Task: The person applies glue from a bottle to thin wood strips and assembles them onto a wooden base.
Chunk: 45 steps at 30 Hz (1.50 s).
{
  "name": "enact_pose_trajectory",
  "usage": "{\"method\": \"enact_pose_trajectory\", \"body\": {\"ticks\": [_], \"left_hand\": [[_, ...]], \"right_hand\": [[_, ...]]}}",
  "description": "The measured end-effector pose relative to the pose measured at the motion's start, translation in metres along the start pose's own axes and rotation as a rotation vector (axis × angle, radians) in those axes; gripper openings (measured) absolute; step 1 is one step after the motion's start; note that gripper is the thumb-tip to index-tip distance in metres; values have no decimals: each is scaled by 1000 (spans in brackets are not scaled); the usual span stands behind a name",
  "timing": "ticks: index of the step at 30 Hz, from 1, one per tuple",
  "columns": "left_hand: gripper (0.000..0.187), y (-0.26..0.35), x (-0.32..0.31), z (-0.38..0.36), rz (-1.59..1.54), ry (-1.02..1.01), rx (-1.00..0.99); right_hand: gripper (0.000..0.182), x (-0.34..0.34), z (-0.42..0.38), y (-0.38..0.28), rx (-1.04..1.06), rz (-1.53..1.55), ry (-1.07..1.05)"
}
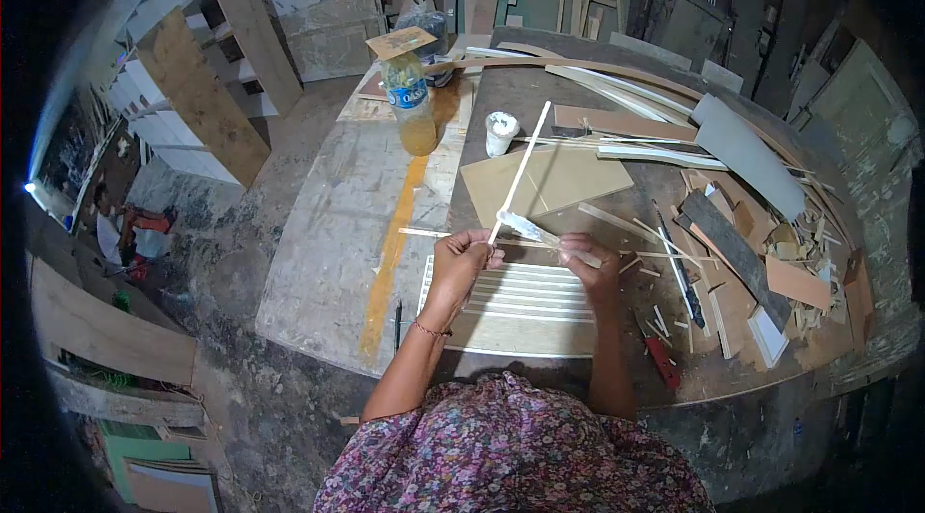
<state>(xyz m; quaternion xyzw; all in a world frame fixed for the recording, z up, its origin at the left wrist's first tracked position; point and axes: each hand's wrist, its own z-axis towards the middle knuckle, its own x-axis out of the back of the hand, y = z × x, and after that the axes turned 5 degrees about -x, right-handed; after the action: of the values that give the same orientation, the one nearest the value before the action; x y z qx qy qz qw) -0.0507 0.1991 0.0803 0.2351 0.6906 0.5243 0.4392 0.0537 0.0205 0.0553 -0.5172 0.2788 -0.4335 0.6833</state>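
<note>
The blue label (408,94) on the plastic bottle (417,135) shows the letters "OAS"

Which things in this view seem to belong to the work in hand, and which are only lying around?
Likely part of the job:
- thin strip, held in the left hand
- paste-smeared stick, held in the right hand
- cup of white paste
- slatted panel below the hands

Probably just lying about:
- plastic bottle
- red-handled tool
- curved grey sheet
- offcuts at the right
</note>
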Motion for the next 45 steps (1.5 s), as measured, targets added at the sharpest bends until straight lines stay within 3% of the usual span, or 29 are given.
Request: {"method": "enact_pose_trajectory", "body": {"ticks": [2,5,8,14,27,35,45], "left_hand": [[16,-1,2,0,-8,-20,8],[15,-2,2,0,1,-26,-7],[14,-3,3,-2,-1,-29,-8],[10,-7,-1,-5,17,-7,-36],[13,-10,-1,-13,114,-73,-25],[12,-12,-5,-11,174,-43,-30],[7,-8,-4,-13,-22,-53,32]], "right_hand": [[16,1,0,-2,-8,12,31],[16,-1,-4,-3,-205,271,157],[14,-4,-4,-1,-200,440,162],[13,-23,-4,7,-103,330,45],[22,-11,23,18,-42,259,201],[22,-20,16,12,-26,513,164],[20,-23,13,33,-134,703,114]]}}
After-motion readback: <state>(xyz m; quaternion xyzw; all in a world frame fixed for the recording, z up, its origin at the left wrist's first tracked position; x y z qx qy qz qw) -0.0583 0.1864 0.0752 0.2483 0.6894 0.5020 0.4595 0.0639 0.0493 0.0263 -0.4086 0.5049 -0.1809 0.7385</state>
